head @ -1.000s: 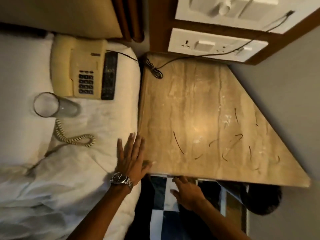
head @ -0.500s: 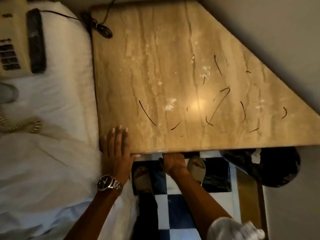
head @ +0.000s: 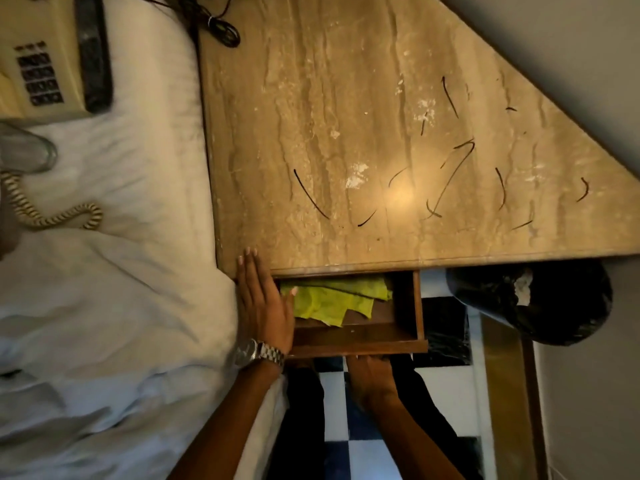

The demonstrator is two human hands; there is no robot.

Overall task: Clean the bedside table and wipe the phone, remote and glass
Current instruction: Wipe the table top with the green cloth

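The beige stone top of the bedside table (head: 311, 116) carries dark hairs and white specks. Its wooden drawer (head: 360, 344) stands pulled out, with a yellow-green cloth (head: 329, 301) lying inside. My left hand (head: 263, 299), with a watch on the wrist, lies flat with fingers apart at the table's left corner beside the drawer. My right hand (head: 372, 375) grips the drawer's front from underneath. On the bed at the left lie the cream phone (head: 38, 60), the black remote (head: 93, 53) against it, and the glass (head: 26, 150) on its side.
White bedding (head: 121, 271) fills the left. The phone's coiled cord (head: 45, 216) trails over it. A black cable bundle (head: 221, 26) sits at the table's far corner. A black-lined bin (head: 530, 299) stands right of the drawer, over checkered floor (head: 346, 445). A wall runs along the right.
The drawer has come open under my right hand's pull, showing the yellow-green cloth. My left hand stays at the table's corner. The view has tilted down toward the table's front.
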